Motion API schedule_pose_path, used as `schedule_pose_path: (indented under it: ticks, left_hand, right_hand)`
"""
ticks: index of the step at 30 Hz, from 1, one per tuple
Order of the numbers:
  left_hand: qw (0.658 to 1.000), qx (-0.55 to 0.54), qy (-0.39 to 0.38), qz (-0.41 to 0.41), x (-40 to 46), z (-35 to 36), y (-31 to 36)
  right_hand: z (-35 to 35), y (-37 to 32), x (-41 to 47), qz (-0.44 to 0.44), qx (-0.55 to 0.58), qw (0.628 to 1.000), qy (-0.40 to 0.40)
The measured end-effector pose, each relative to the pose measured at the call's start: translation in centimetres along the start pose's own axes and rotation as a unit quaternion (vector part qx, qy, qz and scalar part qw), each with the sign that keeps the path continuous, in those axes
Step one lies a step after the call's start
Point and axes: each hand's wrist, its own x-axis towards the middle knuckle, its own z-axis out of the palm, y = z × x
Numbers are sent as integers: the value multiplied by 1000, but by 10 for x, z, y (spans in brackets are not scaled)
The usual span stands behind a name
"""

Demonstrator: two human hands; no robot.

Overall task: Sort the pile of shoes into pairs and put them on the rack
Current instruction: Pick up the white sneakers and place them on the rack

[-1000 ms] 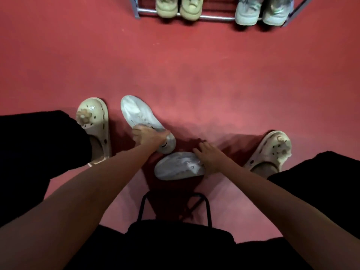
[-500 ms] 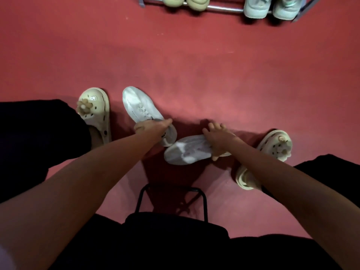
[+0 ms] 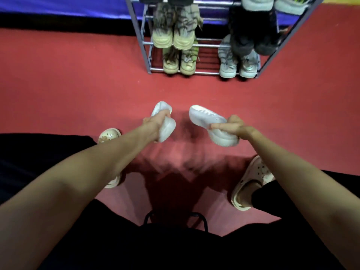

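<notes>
With my left hand (image 3: 153, 121) and right hand (image 3: 233, 126) each grasping a white sneaker (image 3: 206, 116), I should set them toes-out together on the rack (image 3: 145, 53).

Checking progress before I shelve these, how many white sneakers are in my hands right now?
2: one white sneaker in the left hand, the other white sneaker in the right hand, both above the floor.

This looks like an indoor room set up for shoe storage, perhaps in a home or a hall, though which is unclear. A smooth red floor (image 3: 78, 84) runs to a blue and black wall base (image 3: 58, 8). At its far edge stands a metal shoe rack (image 3: 145, 43) with tiers holding paired shoes.
</notes>
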Motion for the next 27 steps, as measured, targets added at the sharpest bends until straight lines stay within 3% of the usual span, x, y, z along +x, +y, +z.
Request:
schedule_pose_path:
  ticks: [4, 8, 12, 16, 21, 24, 27]
  left_hand:
    - [999, -23, -32, 38, -40, -11, 40]
    - [996, -59, -44, 55, -87, -13, 80]
    - [973, -76, 18, 217, -119, -26, 114]
    - [936, -123, 70, 321, -141, -44, 148]
    - [913, -124, 183, 342, -145, -61, 190]
    - [911, -81, 195, 353, -145, -70, 217]
    - [889, -65, 225, 395, -155, -75, 245]
  right_hand:
    - [-30, -15, -32, -27, 212, 976, 38]
    - [-55, -33, -53, -72, 392, 917, 30]
    - [-85, -58, -72, -147, 481, 864, 30]
    - [-115, -89, -96, -215, 477, 847, 93]
    - [-140, -131, -115, -271, 434, 835, 203]
    - [-156, -160, -115, -314, 393, 829, 245]
    - [-171, -192, -110, -334, 374, 824, 262]
